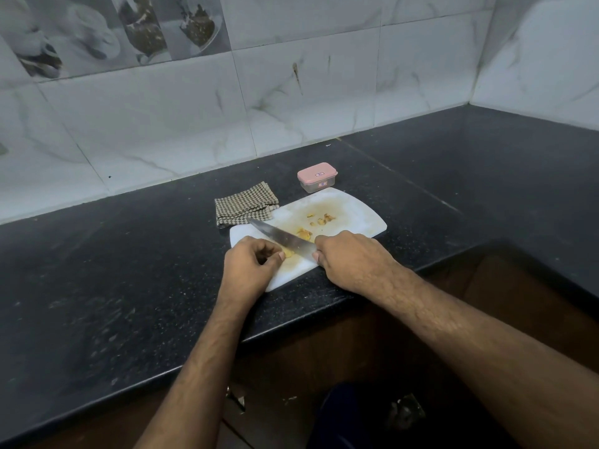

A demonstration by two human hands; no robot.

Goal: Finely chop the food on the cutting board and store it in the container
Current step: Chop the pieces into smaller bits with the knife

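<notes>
- Black speckled stone countertop (pixel 129 270), L-shaped, running into a corner at right; white marble-look tiled wall (pixel 291 92) behind, with a printed decor tile strip of cups and dessert glasses (pixel 113 30) upper left.
- Brown wooden cabinet front (pixel 324 351) below the counter edge; some dark blue thing at bottom centre, too blurred to tell.
- White rounded-corner plastic cutting board (pixel 356 212) lies angled near the counter's front edge, yellowish stain across its middle.
- Left hand (pixel 251 259) at the board's near-left end, fingers curled, thumb and fingertips pinching a small yellow food piece (pixel 287 253) down on the board.
- Right hand (pixel 348 257) wrapped round the handle of a long steel-bladed kitchen knife (pixel 278 236); handle hidden inside the fist. Blade runs up-left, tip reaching the board's left edge near the cloth, edge sitting at the pinched piece.
- Both forearms bare, coming in from the bottom of the view.
- Cut yellow-brown food bits (pixel 321 220) loose at the board's middle; another small cut heap (pixel 304 234) just beside the blade.
- Small clear plastic container with pink lid (pixel 317 177), lid on, stands on the counter touching or just behind the board's far edge.
- Folded brown-and-white checked cloth (pixel 244 204) on the counter, just beside the board's far-left corner.
</notes>
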